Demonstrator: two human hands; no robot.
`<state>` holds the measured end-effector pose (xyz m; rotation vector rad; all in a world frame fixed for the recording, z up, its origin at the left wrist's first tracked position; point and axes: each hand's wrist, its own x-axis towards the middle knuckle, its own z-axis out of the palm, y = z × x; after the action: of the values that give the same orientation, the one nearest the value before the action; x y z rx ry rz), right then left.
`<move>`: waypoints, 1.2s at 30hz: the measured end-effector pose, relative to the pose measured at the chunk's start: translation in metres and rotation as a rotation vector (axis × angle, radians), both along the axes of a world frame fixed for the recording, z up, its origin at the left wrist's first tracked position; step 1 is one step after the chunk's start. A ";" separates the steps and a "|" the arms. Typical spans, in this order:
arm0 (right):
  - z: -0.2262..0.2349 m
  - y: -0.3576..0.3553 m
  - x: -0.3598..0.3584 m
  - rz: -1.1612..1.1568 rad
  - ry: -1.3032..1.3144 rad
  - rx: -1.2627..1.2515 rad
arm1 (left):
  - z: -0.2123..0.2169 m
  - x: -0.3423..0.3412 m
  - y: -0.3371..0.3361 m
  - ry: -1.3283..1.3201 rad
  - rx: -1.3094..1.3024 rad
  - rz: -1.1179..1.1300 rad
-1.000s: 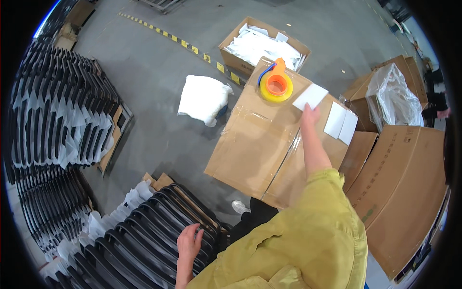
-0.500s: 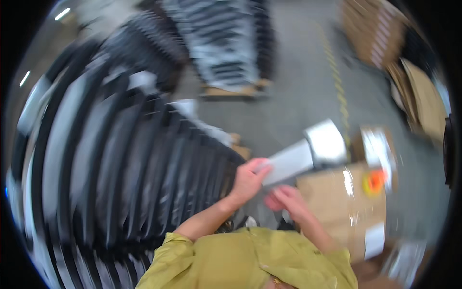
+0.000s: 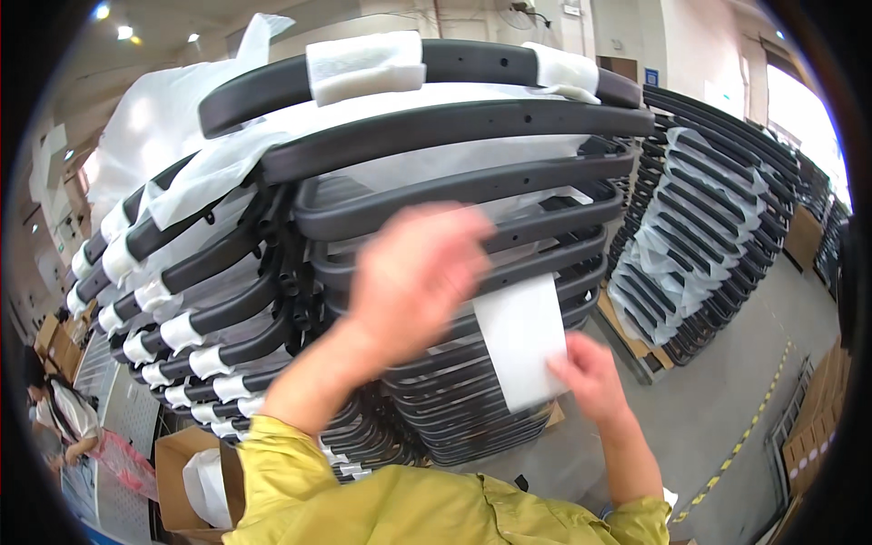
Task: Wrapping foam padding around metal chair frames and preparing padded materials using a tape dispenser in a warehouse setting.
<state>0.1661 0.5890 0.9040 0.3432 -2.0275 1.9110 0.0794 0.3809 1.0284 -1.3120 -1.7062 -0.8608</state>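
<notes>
A flat white sheet point(image 3: 522, 341), perhaps thin packing foam, hangs slantwise in front of me. My right hand point(image 3: 586, 374) pinches its right edge between thumb and fingers. My left hand point(image 3: 422, 272) is raised to the left of the sheet, blurred by motion, so its fingers cannot be read. Behind both hands rises a stack of black curved metal frames point(image 3: 509, 186). White wrapping point(image 3: 365, 65) goes around the top frame, with a second white wrap point(image 3: 565, 71) farther right. Thin white sheeting lies between the upper frames.
More frames point(image 3: 232, 309) with white wraps stack at left, above an open cardboard box point(image 3: 173, 472) holding white material. A person point(image 3: 77, 418) works at far left. Another frame stack point(image 3: 699, 227) under translucent film stands right, beyond a yellow-black floor line point(image 3: 749, 445). Cartons point(image 3: 817, 427) edge the right.
My view has swung from the floor and cartons up to the frame stack. The left hand held a white strip before; now the right hand grips a white sheet.
</notes>
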 end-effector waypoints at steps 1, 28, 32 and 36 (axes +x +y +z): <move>0.015 0.000 -0.018 0.084 0.061 -0.005 | 0.020 -0.006 -0.009 0.109 0.134 0.215; 0.116 -0.055 -0.120 0.351 0.000 -0.507 | 0.103 -0.060 -0.048 0.087 -0.257 0.695; 0.136 -0.068 -0.131 0.373 0.010 -0.457 | 0.124 -0.072 -0.058 -0.317 -0.409 0.574; 0.158 -0.084 -0.139 0.326 -0.003 -0.512 | 0.141 -0.081 -0.059 -0.357 -0.378 0.598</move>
<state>0.0271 0.5054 1.0625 0.5575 -1.4695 2.5320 -0.0021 0.3216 1.1697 -0.8056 -2.4586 -0.4433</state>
